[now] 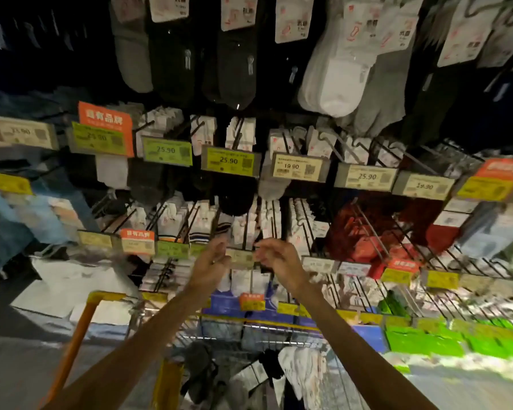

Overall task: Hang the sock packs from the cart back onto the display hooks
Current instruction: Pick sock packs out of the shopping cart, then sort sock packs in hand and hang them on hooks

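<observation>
Display hooks (366, 224) are set closely, with narrow gaps between rows. The cart (219, 338) is parked below, sock packs (296, 377) lying inside. Left hand (212, 261) and right hand (276, 257) are curled at the ends of a price tag (240, 257); whether it is gripped cannot be told

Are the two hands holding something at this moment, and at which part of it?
It cannot be told. The left hand and right hand curl at the two ends of a pale price label, but blur hides any grip.
</observation>
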The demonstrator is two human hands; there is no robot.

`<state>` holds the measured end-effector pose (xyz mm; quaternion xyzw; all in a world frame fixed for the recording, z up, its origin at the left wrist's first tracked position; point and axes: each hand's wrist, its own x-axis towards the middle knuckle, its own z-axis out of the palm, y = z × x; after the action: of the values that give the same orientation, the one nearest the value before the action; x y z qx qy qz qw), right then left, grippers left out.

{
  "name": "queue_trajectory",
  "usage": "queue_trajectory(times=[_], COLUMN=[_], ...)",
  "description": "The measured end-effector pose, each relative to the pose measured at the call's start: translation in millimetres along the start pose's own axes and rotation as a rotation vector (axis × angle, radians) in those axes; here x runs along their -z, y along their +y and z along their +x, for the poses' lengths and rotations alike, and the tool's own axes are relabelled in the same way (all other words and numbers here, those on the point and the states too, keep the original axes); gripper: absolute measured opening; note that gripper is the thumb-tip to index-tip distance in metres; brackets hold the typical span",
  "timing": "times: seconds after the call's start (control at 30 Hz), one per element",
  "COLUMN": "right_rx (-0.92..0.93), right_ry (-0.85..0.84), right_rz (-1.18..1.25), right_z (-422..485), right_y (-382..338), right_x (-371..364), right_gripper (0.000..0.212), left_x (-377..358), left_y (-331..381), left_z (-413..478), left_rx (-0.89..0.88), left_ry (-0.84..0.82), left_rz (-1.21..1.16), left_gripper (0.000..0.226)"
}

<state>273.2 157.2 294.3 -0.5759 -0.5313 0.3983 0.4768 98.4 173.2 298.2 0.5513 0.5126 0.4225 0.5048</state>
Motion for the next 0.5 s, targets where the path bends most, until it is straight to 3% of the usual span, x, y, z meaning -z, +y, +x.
queue_trajectory(times=[0.13,0.37,0.43,0.5], right_rx=[-0.163,-0.521,-0.605,-0.687], right_ry=[-0.001,-0.028,-0.045,-0.115], right_rz=[0.021,-0.020,-0.019,-0.039], right_z=[-49,-146,-164,-184], right_y=[34,134,166,201], right_x=[-6,-26,-36,-46], right_gripper=[0.023,0.024,0.038,0.037], left_x=[1,8,9,4], left_y=[-45,-166,-199,-240], left_z=[-27,-91,-100,-109], left_rx=[0.132,0.430,0.550,0.624], left_ry=[-0.064,-0.178,-0.262,-0.289], left_rz=[-0.014,0.001,-0.011,0.001], left_gripper=[0.044,0.019,0.025,0.032])
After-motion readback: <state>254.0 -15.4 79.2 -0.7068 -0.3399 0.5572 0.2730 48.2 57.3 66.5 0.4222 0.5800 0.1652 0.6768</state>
